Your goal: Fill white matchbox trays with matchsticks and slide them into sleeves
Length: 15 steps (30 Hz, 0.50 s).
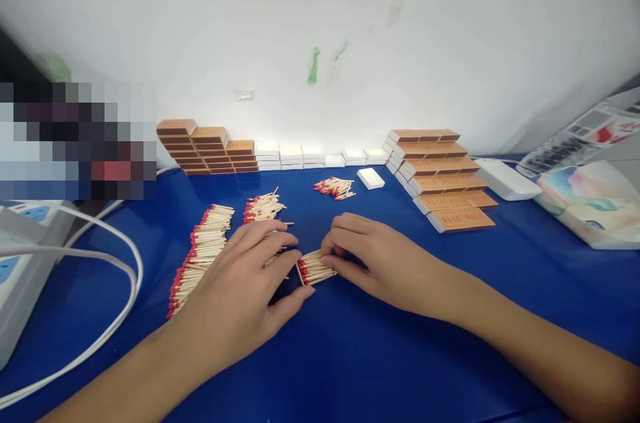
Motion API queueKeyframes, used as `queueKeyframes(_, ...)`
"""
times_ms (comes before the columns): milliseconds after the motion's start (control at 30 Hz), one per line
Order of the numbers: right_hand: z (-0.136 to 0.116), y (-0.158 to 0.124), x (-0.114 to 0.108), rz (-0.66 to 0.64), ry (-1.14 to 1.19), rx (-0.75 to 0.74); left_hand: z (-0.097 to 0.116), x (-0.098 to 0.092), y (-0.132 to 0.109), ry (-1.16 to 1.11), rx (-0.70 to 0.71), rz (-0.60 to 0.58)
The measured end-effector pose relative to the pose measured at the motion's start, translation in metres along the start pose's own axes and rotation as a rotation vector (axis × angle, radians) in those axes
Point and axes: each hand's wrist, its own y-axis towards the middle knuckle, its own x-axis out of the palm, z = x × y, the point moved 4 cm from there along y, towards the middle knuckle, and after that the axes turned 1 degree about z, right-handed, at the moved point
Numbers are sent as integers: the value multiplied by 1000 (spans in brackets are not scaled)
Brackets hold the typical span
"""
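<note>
A small white matchbox tray (301,274) with red-headed matches (315,268) in it lies on the blue table between my hands. My left hand (250,276) has its thumb and forefinger at the tray's left end, gripping it at its sides. My right hand (373,253) is closed, its fingertips pinching at the right ends of the matches. Just left of my left hand is a long row of loose matches (207,243). A second pile of matches (263,205) lies beyond my left fingers, partly hidden by them. Farther back are a small heap of matches (333,187) and a white tray (371,178).
Along the wall stand stacked brown matchboxes (210,146), white trays (303,156) and a stepped stack of matchboxes (443,183). At the right are a white device (507,178) and a tissue pack (593,203). White cables (137,263) and a power strip (30,276) occupy the left.
</note>
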Motion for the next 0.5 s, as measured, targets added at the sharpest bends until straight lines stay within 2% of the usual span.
queueKeyframes(133, 11, 1, -12, 42, 50, 47, 0, 0, 0, -2, 3, -7)
queueKeyframes(200, 29, 1, -22, 126, 10, 67, 0, 0, 0, -3, 1, -6)
queueKeyframes(300, 65, 1, -33, 260, -202, 86, 0, -1, -1, -3, -2, -3)
queueKeyframes(400, 94, 0, -33, 245, -296, 90, 0, -1, -1, 1, -2, -1)
queueKeyframes(500, 105, 1, -31, 218, -291, 106, -1, -1, -1, 6, -3, -2)
